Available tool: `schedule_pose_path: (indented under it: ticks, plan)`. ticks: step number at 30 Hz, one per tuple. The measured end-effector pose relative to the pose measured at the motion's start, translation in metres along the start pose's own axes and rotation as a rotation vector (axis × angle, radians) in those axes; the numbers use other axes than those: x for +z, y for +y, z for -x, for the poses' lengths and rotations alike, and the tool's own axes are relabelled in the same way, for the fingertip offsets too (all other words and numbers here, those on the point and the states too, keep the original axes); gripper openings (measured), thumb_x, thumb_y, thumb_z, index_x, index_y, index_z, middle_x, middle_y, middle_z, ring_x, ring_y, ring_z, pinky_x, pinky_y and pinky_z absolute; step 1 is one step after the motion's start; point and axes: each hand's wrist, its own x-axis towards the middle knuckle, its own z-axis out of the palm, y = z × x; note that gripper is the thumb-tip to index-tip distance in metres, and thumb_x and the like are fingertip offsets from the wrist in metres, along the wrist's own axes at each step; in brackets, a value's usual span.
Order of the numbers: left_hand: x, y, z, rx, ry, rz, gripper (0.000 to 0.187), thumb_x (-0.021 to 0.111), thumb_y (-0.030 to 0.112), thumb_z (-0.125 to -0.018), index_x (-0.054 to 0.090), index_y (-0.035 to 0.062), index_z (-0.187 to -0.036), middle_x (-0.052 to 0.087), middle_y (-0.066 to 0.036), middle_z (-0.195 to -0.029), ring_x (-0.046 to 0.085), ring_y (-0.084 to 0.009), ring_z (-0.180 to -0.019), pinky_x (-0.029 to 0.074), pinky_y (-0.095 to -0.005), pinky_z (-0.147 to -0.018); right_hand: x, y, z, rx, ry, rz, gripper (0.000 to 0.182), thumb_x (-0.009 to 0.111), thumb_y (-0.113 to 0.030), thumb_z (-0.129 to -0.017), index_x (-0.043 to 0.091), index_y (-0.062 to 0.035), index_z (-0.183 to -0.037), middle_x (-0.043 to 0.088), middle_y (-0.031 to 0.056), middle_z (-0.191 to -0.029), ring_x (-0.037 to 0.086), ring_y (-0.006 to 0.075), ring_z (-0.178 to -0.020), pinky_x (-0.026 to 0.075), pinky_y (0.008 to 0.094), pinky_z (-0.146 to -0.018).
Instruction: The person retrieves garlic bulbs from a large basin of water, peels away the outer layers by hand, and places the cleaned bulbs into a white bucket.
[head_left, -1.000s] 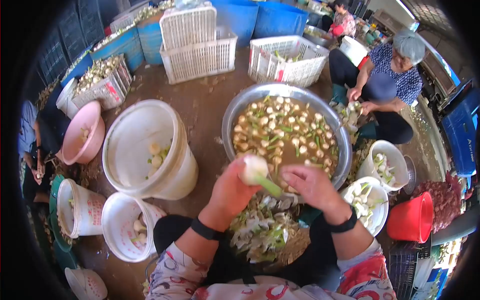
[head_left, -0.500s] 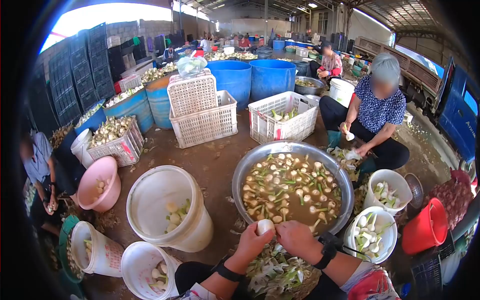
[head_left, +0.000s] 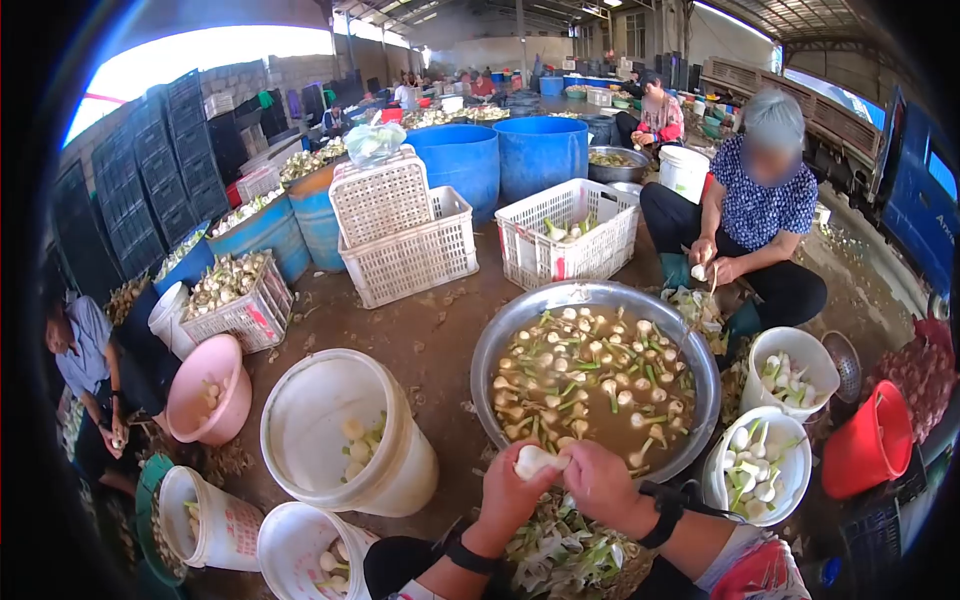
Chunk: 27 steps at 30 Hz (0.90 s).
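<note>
My left hand (head_left: 512, 492) grips a white bulb (head_left: 532, 461) low in the view, just at the near rim of a big metal basin (head_left: 490, 345). My right hand (head_left: 603, 482) closes on the same bulb from the right, fingers touching it. The basin holds brown water with several white bulbs and green stalks floating. A heap of green and white peelings (head_left: 570, 552) lies below my hands, between my knees.
White buckets (head_left: 345, 432) (head_left: 300, 552) stand to my left, two more with peeled bulbs (head_left: 758, 465) (head_left: 790, 375) to my right, beside a red bucket (head_left: 868, 443). A seated person (head_left: 757, 215) works across the basin, another (head_left: 90, 375) at left. White crates (head_left: 405, 235) and blue barrels (head_left: 500, 155) stand behind.
The view rose from looking down at my lap to the whole yard. My hands came together low on the bulb; its long green stalk is no longer visible.
</note>
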Motion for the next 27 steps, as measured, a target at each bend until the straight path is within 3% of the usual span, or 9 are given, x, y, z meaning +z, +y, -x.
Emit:
schedule_pose_path:
  ticks: [2,5,9,14,18,20,22,24,27]
  plan:
    - [0.003,-0.003,0.0,0.193,0.182,-0.476,0.057,0.066,0.01,-0.069,0.04,0.0054,-0.119,0.047,-0.005,-0.106,0.048,-0.0118,-0.089,0.041,-0.0242,-0.076,0.005,0.034,-0.006,0.342,-0.111,-0.054,0.015,0.042,-0.01,-0.079,0.052,-0.0032,-0.086,0.057,0.0152,-0.072,0.055,0.0294,-0.059,0.044,0.037,-0.055]
    - [0.006,0.002,-0.003,-0.237,-0.119,0.795,0.053,0.061,0.009,-0.073,0.037,0.0068,-0.121,0.047,-0.009,-0.112,0.05,-0.0195,-0.095,0.041,-0.0333,-0.083,-0.006,0.044,-0.022,0.739,-0.204,-0.681,0.018,0.038,-0.009,-0.08,0.052,-0.0014,-0.089,0.058,0.0099,-0.073,0.053,0.0195,-0.053,0.042,0.0293,-0.048]
    - [0.003,0.02,0.003,-0.236,-0.343,1.307,0.046,0.055,0.004,-0.074,0.039,0.0073,-0.118,0.047,-0.008,-0.112,0.047,-0.0218,-0.102,0.036,-0.0362,-0.089,-0.031,0.024,-0.03,0.786,-0.088,-1.254,0.02,0.037,-0.007,-0.082,0.053,-0.0001,-0.091,0.056,0.0064,-0.073,0.048,0.0109,-0.05,0.036,0.0218,-0.041]
    - [0.016,0.003,0.001,-0.378,-0.48,1.457,0.037,0.057,0.009,-0.075,0.042,0.008,-0.11,0.05,-0.009,-0.102,0.049,-0.0196,-0.095,0.038,-0.0331,-0.086,-0.009,0.007,-0.017,0.747,-0.011,-1.269,0.021,0.037,-0.007,-0.081,0.052,0.0019,-0.094,0.054,0.0059,-0.071,0.048,0.0104,-0.052,0.035,0.0218,-0.042]
    - [0.019,-0.004,0.013,-0.334,-0.234,0.722,0.019,0.052,0.017,-0.079,0.047,0.0049,-0.093,0.054,-0.01,-0.086,0.052,-0.0192,-0.077,0.042,-0.0288,-0.07,-0.024,0.07,-0.022,0.554,0.286,-1.355,0.02,0.039,-0.009,-0.082,0.053,-0.005,-0.094,0.053,0.001,-0.07,0.047,0.0103,-0.053,0.039,0.0199,-0.048]
    - [0.008,0.007,0.006,-0.359,-0.22,1.129,0.023,0.043,0.027,-0.084,0.048,0.0047,-0.089,0.054,-0.013,-0.084,0.052,-0.0213,-0.071,0.042,-0.0282,-0.062,-0.047,0.047,-0.034,0.721,0.433,-1.128,0.018,0.043,-0.012,-0.079,0.057,-0.0049,-0.086,0.057,0.0048,-0.066,0.053,0.0194,-0.056,0.044,0.027,-0.053]
    - [0.001,0.016,-0.001,-0.454,0.163,1.215,0.031,0.036,0.032,-0.085,0.048,0.0039,-0.089,0.055,-0.017,-0.082,0.053,-0.0246,-0.068,0.042,-0.0304,-0.057,-0.048,0.021,-0.024,0.139,-0.322,0.202,0.019,0.049,-0.019,-0.073,0.06,-0.0043,-0.078,0.058,0.013,-0.066,0.056,0.0297,-0.063,0.045,0.037,-0.058]
    - [-0.009,-0.004,-0.004,-0.451,0.192,1.283,0.04,0.044,0.041,-0.084,0.051,0.0018,-0.093,0.057,-0.012,-0.091,0.054,-0.0269,-0.088,0.047,-0.0386,-0.078,-0.027,0.024,0.0,0.051,-0.731,0.299,0.023,0.054,-0.029,-0.069,0.061,-0.0079,-0.075,0.057,0.0176,-0.069,0.056,0.0336,-0.068,0.043,0.0426,-0.061]
    - [-0.005,0.007,0.002,-0.464,0.26,1.285,0.041,0.045,0.041,-0.084,0.051,0.0008,-0.092,0.057,-0.011,-0.09,0.054,-0.0248,-0.087,0.044,-0.0354,-0.081,-0.018,-0.013,-0.009,0.046,-0.232,0.006,0.025,0.054,-0.028,-0.074,0.059,-0.0056,-0.083,0.055,0.0139,-0.067,0.054,0.0306,-0.066,0.044,0.0369,-0.058]
